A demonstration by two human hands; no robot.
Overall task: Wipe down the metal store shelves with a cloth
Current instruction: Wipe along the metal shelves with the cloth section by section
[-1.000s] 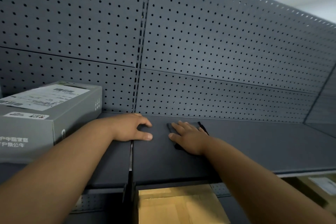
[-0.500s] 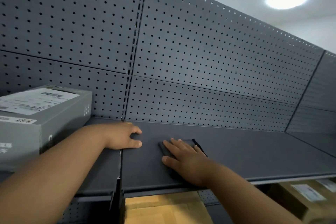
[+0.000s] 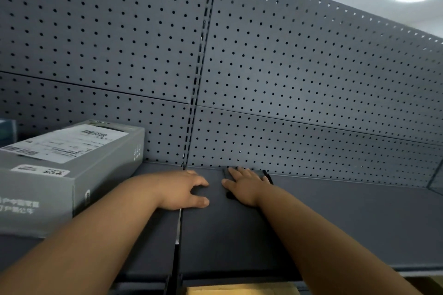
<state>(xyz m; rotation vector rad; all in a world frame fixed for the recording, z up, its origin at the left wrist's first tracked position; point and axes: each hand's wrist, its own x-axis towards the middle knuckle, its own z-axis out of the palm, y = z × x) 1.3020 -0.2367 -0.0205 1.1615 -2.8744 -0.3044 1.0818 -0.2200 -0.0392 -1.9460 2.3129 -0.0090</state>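
A dark grey metal shelf runs across the view below a perforated back panel. My right hand lies flat with straight fingers on a dark cloth, pressing it onto the shelf close to the back panel; only the cloth's edges show around the hand. My left hand rests on the shelf just left of it, over the seam between two shelf boards, fingers loosely bent and holding nothing.
A grey carton with white shipping labels stands on the shelf at the left, beside my left forearm. A slotted upright splits the back panel. A brown cardboard box shows below the shelf's front edge.
My right hand has pushed the cloth away from me, from mid-shelf to the back panel. The left hand stays at the seam. My view has tilted and shifted.
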